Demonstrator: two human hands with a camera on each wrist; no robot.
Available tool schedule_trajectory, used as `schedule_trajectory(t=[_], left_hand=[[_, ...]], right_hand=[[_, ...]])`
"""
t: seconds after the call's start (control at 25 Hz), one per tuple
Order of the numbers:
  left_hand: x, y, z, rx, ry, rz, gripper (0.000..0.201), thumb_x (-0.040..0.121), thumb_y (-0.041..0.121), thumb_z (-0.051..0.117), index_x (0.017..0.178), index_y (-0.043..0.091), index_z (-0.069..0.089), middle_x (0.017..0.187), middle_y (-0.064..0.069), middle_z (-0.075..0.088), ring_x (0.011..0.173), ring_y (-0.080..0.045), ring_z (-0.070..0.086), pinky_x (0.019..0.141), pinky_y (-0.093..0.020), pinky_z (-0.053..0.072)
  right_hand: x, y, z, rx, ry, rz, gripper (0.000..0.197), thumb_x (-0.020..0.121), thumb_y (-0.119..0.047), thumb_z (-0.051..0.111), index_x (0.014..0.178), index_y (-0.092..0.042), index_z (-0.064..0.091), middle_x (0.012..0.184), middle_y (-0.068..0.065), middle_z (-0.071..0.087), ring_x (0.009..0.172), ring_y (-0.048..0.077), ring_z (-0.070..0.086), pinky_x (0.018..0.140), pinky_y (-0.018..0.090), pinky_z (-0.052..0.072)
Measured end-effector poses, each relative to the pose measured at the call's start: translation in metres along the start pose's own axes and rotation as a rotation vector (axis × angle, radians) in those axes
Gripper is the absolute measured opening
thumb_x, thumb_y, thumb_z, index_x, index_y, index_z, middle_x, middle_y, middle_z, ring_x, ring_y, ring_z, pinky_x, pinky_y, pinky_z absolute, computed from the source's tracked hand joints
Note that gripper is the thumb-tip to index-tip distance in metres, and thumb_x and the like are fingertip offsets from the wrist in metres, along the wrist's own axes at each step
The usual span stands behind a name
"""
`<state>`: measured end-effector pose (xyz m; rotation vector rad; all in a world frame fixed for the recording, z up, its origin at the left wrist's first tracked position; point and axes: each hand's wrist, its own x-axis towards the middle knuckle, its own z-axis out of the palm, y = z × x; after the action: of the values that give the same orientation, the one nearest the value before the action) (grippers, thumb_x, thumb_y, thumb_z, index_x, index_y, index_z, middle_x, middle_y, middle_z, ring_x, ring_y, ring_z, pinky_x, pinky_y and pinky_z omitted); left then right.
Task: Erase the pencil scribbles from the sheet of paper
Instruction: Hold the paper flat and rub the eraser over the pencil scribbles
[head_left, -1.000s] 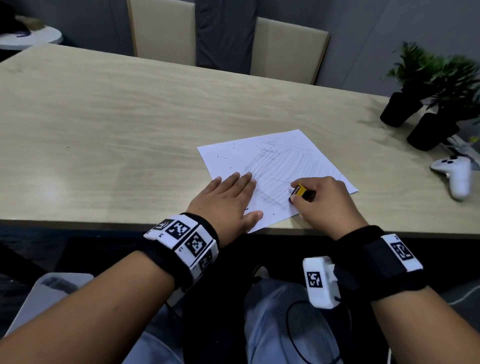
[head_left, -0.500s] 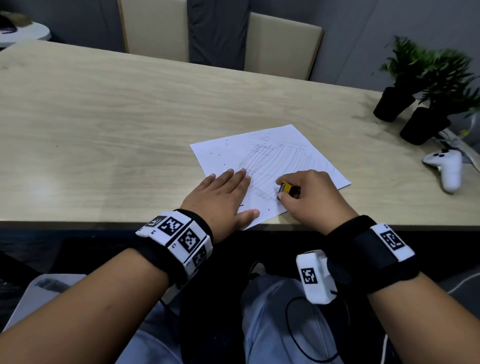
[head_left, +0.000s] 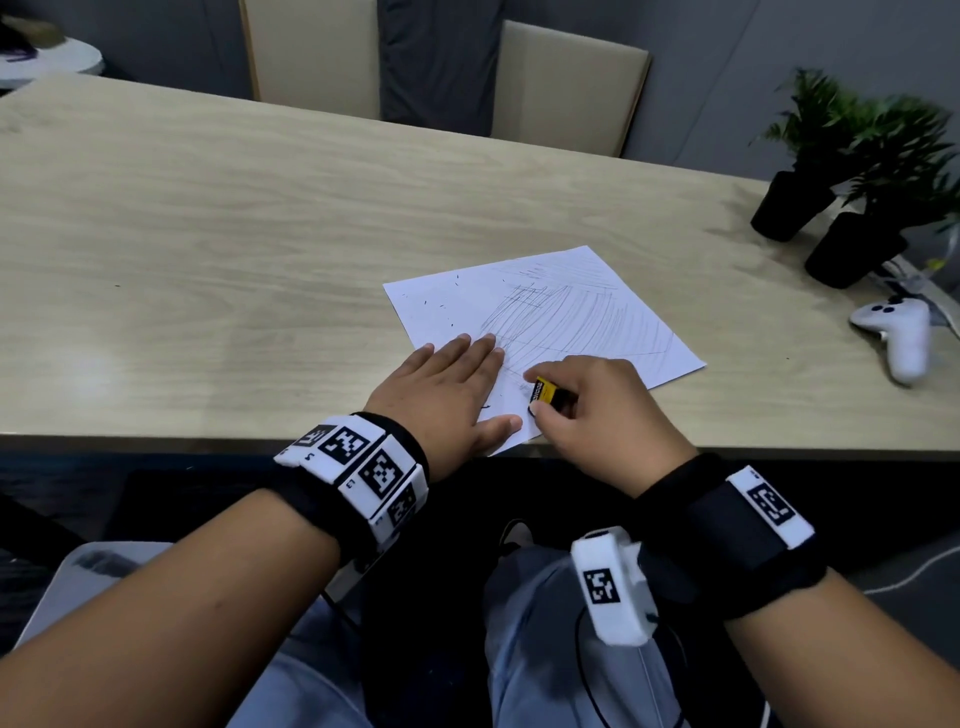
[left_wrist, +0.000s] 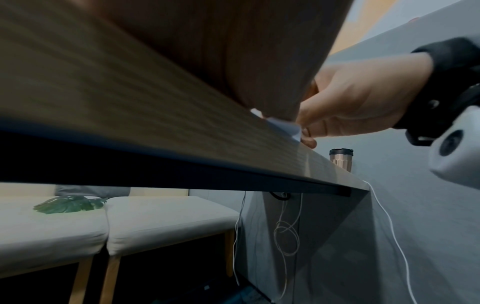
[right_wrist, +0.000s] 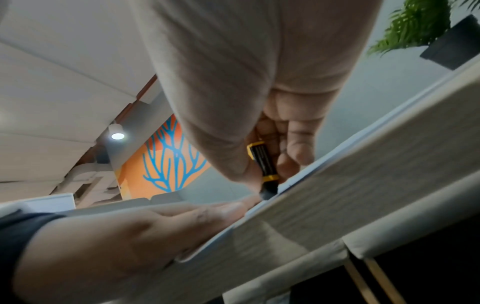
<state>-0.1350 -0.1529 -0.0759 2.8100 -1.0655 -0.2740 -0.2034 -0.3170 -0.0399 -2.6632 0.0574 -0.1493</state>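
A white sheet of paper covered with grey pencil scribbles lies near the front edge of the wooden table. My left hand lies flat with straight fingers on the sheet's near left corner and holds it down. My right hand pinches a black eraser in a yellow sleeve and presses its tip onto the paper close to the left thumb. In the right wrist view the eraser stands upright between thumb and fingers, its dark end on the sheet.
Two potted plants in black pots stand at the table's right end, with a white controller beside them. Two beige chairs stand behind the table. A tumbler stands on the table far to the right.
My right hand with the eraser has slid left along the sheet's near part, toward the left hand. The left hand stays flat on the paper.
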Motion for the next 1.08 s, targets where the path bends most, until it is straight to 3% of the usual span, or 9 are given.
schedule_trajectory(t=[0.12,0.24,0.32,0.4,0.48,0.72,0.92,1.08], left_hand=[[0.000,0.000,0.000,-0.006,-0.004,0.003,0.077,0.097,0.064,0.022,0.157,0.024,-0.005,0.163,0.009,-0.013,0.149,-0.009,-0.012,0.120,-0.032,-0.007],[0.000,-0.001,-0.001,-0.006,-0.009,0.000,0.076,0.097,0.064,0.022,0.157,0.024,-0.005,0.163,0.009,-0.013,0.149,-0.009,-0.012,0.120,-0.033,-0.007],[0.000,0.000,-0.002,-0.003,-0.008,-0.001,0.077,0.097,0.064,0.022,0.157,0.023,-0.005,0.163,0.008,-0.013,0.149,-0.010,-0.012,0.120,-0.033,-0.007],[-0.001,0.000,-0.002,0.004,-0.008,-0.001,0.078,0.096,0.065,0.020,0.157,0.023,-0.004,0.163,0.008,-0.013,0.150,-0.010,-0.011,0.121,-0.033,-0.006],[-0.001,0.001,-0.002,0.007,-0.013,0.001,0.078,0.096,0.066,0.021,0.157,0.023,-0.005,0.163,0.008,-0.013,0.149,-0.010,-0.012,0.121,-0.033,-0.006],[0.001,0.000,-0.003,-0.012,-0.026,-0.003,0.079,0.096,0.065,0.024,0.157,0.024,-0.005,0.163,0.008,-0.014,0.149,-0.010,-0.013,0.120,-0.033,-0.007],[0.001,-0.001,-0.002,-0.009,-0.026,0.002,0.079,0.096,0.065,0.024,0.157,0.023,-0.006,0.163,0.008,-0.015,0.149,-0.010,-0.013,0.120,-0.032,-0.007],[0.001,-0.001,-0.002,-0.016,-0.023,0.001,0.079,0.096,0.065,0.024,0.157,0.023,-0.005,0.163,0.008,-0.014,0.149,-0.010,-0.013,0.120,-0.033,-0.007]], right_hand=[[0.004,0.016,-0.006,-0.028,0.038,0.064,0.032,0.084,-0.018,0.064,0.115,-0.017,0.069,0.099,-0.002,0.071,0.090,0.010,0.060,0.074,0.010,0.032],[0.009,0.024,-0.015,-0.045,0.075,0.117,0.027,0.082,-0.014,0.064,0.108,-0.011,0.072,0.097,0.005,0.073,0.092,0.018,0.064,0.072,0.014,0.038],[0.007,0.013,-0.011,0.000,0.047,0.065,0.026,0.082,-0.016,0.065,0.107,-0.014,0.073,0.093,0.002,0.073,0.087,0.012,0.064,0.072,0.013,0.041],[0.003,0.002,-0.003,0.052,-0.027,0.024,0.030,0.082,-0.020,0.066,0.112,-0.021,0.071,0.089,-0.006,0.071,0.078,0.000,0.060,0.069,0.005,0.039],[0.001,0.003,0.000,0.054,-0.039,0.031,0.030,0.083,-0.022,0.066,0.113,-0.023,0.070,0.085,-0.008,0.070,0.072,-0.002,0.057,0.067,0.000,0.037],[0.017,0.016,-0.011,-0.022,0.075,0.130,0.023,0.083,-0.015,0.063,0.104,-0.014,0.073,0.084,0.002,0.073,0.081,0.015,0.063,0.068,0.018,0.039],[0.016,0.005,0.000,0.026,0.013,0.094,0.029,0.083,-0.020,0.065,0.112,-0.019,0.071,0.096,-0.003,0.072,0.088,0.008,0.061,0.075,0.012,0.036],[0.023,0.018,-0.008,-0.010,0.083,0.158,0.025,0.084,-0.015,0.062,0.106,-0.014,0.073,0.091,0.002,0.073,0.090,0.015,0.063,0.073,0.016,0.038]])
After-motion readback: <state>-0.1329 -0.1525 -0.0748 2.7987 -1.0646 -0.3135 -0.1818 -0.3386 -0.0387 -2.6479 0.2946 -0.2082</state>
